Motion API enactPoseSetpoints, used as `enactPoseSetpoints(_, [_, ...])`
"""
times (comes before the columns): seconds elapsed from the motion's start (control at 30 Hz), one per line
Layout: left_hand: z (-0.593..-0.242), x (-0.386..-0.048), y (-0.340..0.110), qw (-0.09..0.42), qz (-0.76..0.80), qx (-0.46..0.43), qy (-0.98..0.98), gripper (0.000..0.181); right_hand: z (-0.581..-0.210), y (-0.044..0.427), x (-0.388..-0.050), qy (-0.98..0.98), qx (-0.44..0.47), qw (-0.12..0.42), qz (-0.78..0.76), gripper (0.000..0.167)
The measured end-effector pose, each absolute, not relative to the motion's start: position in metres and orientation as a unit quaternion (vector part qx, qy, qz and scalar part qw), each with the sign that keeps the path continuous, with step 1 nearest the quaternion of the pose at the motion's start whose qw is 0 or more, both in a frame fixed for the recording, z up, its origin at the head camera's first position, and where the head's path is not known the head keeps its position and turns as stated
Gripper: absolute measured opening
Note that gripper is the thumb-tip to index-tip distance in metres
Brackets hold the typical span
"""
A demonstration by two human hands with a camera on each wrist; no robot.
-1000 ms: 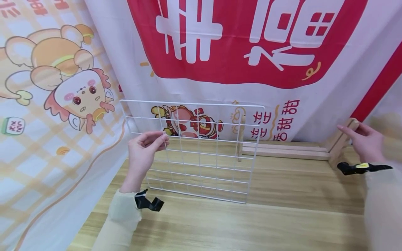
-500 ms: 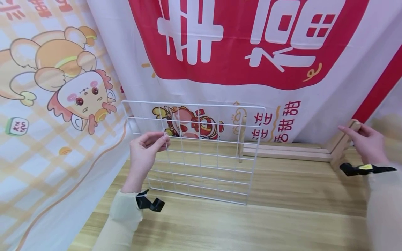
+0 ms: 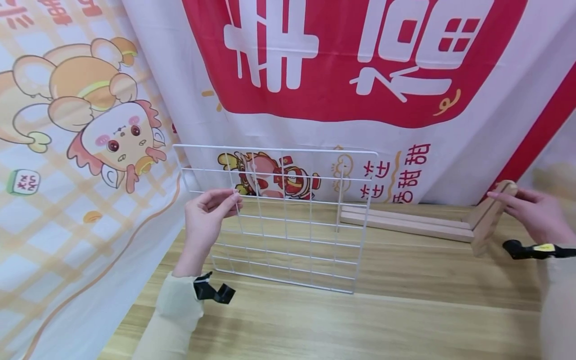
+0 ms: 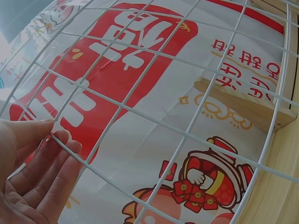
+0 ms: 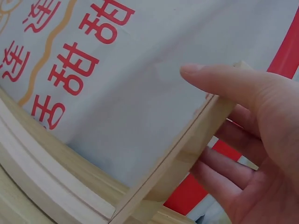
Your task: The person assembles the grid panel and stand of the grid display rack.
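A white wire grid panel [image 3: 297,238] stands upright, leaning slightly, with its lower edge on the wooden table. My left hand [image 3: 209,212] pinches one of its wires near the left side, thumb against fingertips, as the left wrist view also shows. To the right, a wooden stand [image 3: 405,223] has a long grooved base bar and an upright piece at each end. My right hand [image 3: 533,210] grips the top of the right upright, with the thumb over its edge and the fingers behind it in the right wrist view. The stand's left upright shows through the grid.
Behind the table [image 3: 306,325] hangs a white cloth [image 3: 450,150] with a large red print and cartoon figures. A checked cloth [image 3: 67,210] with a cartoon animal drapes down on the left side. The stand lies close to the back cloth.
My right hand has drawn the right end of the wooden stand toward me and a little right, so the base bar now slants. My left hand and the grid stay almost still.
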State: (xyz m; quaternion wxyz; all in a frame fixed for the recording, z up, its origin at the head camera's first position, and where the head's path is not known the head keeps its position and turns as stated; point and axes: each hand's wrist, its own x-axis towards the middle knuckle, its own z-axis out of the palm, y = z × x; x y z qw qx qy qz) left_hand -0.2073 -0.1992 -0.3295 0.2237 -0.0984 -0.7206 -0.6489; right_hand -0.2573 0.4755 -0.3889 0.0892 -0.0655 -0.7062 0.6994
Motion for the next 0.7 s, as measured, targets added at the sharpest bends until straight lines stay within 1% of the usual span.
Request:
enactPoseSetpoints(0.03, [-0.329, -0.207, -0.199, 0.223, -0.648, -0.098, -0.722, 0.027, -0.389, 0.476, -0.256, -0.709, -0.056, 0.078, 0.699, 0.037])
enactPoseSetpoints(0.13, [-0.33, -0.207, -0.199, 0.22, -0.647, -0.096, -0.724, 0.027, -0.387, 0.478, -0.252, -0.731, -0.043, 0.046, 0.679, 0.036])
enactPoseSetpoints(0.23, [-0.329, -0.207, -0.199, 0.22, -0.647, -0.097, -0.724, 0.026, -0.386, 0.48, -0.25, -0.734, -0.026, 0.024, 0.678, 0.027])
enactPoseSetpoints(0.27, [-0.329, -0.208, -0.199, 0.221, -0.647, -0.098, -0.723, 0.026, -0.386, 0.48, -0.25, -0.731, -0.021, 0.021, 0.682, 0.022])
enactPoseSetpoints(0.37, [-0.329, -0.209, -0.2, 0.22, -0.647, -0.099, -0.724, 0.026, -0.385, 0.481, -0.249, -0.729, -0.012, 0.017, 0.684, 0.02])
enactPoseSetpoints(0.5, [-0.33, -0.209, -0.201, 0.218, -0.646, -0.098, -0.724, 0.027, -0.384, 0.48, -0.248, -0.763, -0.004, 0.014, 0.647, 0.022])
enactPoseSetpoints(0.7, [-0.33, -0.21, -0.202, 0.217, -0.646, -0.099, -0.725, 0.028, -0.384, 0.475, -0.242, -0.772, 0.01, 0.005, 0.636, 0.023])
